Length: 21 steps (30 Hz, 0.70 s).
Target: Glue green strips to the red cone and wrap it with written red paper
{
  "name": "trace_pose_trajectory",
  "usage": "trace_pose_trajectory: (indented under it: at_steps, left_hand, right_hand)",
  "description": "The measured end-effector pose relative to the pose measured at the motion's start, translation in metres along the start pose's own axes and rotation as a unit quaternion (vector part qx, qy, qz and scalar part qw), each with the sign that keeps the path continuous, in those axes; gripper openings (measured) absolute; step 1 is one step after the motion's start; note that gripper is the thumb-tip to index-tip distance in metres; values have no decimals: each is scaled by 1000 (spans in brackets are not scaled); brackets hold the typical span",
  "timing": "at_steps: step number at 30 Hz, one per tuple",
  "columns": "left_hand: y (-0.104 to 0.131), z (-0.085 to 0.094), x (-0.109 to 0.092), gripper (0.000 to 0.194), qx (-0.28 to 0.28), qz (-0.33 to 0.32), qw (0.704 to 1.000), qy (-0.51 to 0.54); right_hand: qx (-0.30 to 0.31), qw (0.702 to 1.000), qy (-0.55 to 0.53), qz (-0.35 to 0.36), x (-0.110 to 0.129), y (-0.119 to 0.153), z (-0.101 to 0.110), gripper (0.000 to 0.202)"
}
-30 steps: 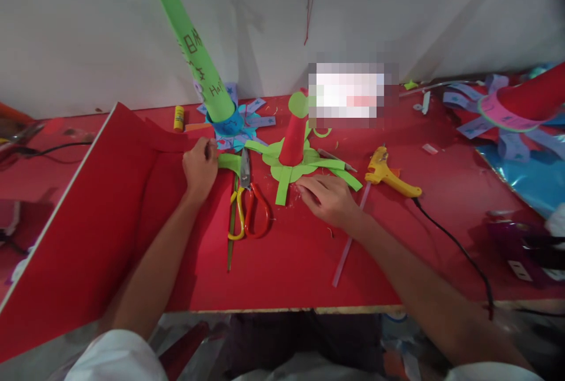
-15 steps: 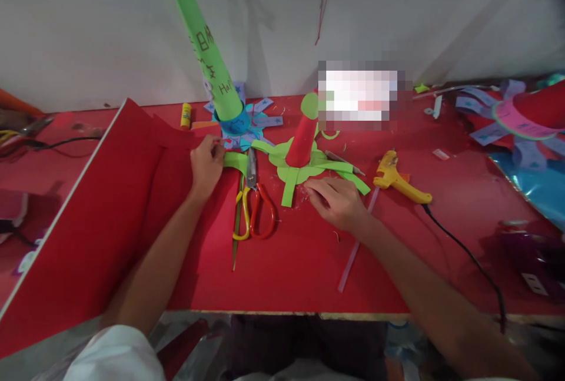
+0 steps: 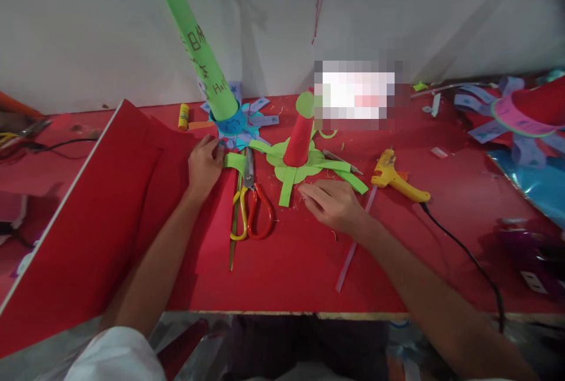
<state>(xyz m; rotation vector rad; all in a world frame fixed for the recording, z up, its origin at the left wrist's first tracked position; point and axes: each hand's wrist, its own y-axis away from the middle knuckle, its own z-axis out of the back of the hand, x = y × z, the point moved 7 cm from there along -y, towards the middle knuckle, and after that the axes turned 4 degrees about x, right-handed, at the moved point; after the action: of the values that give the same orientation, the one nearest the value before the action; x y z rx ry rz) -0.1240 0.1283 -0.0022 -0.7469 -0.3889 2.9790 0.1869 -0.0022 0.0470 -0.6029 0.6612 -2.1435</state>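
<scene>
My left hand (image 3: 205, 164) rests on a red sheet (image 3: 136, 210), its fingers curled beside a light green paper strip (image 3: 235, 161); what the fingertips hold, if anything, is hidden. My right hand (image 3: 332, 203) lies low over the table, fingers loosely stretched and holding nothing. Just beyond it stands a small red paper cone (image 3: 299, 141) with a green disc on top, on a green flower-shaped base (image 3: 278, 162) with strips. Between my hands lie scissors (image 3: 249, 176) with one yellow and one red handle, partly over a thin pointed strip (image 3: 232, 251).
Behind my left hand a tall green paper tube (image 3: 207, 69) leans from a blue flower base. A glue stick (image 3: 184, 117) stands near the wall. To the right lie a yellow glue gun (image 3: 399, 179), its cord, and a pink-and-red paper craft (image 3: 521, 111). A blurred patch covers part of the back.
The whole view shifts slightly left. My right fingers straighten a little near the green base; my left hand stays at the green strip. Objects keep their places.
</scene>
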Motion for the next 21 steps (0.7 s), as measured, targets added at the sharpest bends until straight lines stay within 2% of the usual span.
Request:
trace_pose_trajectory:
  at_steps: [6, 12, 17, 21]
  left_hand:
    - [1, 3, 1, 28, -36, -24, 999, -15]
    - [0, 7, 12, 42, -45, 18, 997, -61]
    - [-11, 8, 18, 30, -29, 27, 996, -80]
    - [-20, 9, 17, 31, -38, 28, 994, -99]
  right_hand:
    - [2, 1000, 7, 2, 3, -1, -2, 22]
    - [6, 999, 1, 34, 11, -3, -2, 21]
    - [4, 1000, 2, 28, 10, -2, -3, 22]
    - [9, 1000, 0, 24, 10, -1, -6, 21]
